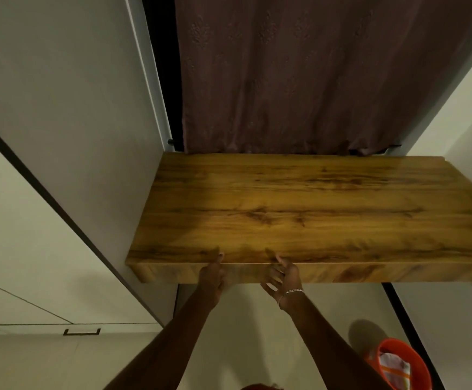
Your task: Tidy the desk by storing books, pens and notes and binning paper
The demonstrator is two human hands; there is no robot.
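Both arms are extended forward and upward from the bottom of the view, bare to the elbow, roughly parallel and near each other.

Left forearm (161,344): straight, wrist in line. Left hand (211,277): back of the hand faces the camera, thumb (220,258) raised with its tip at the front edge of the desk (355,273). The other fingers are hidden behind the hand, so the grip cannot be confirmed.

Right forearm (333,339): straight, with a silver chain bracelet (294,291) at the wrist. Right hand (284,278): palm turned inward toward the left hand, fingers loosely curled and spread, holding nothing, index fingertip at the same edge.
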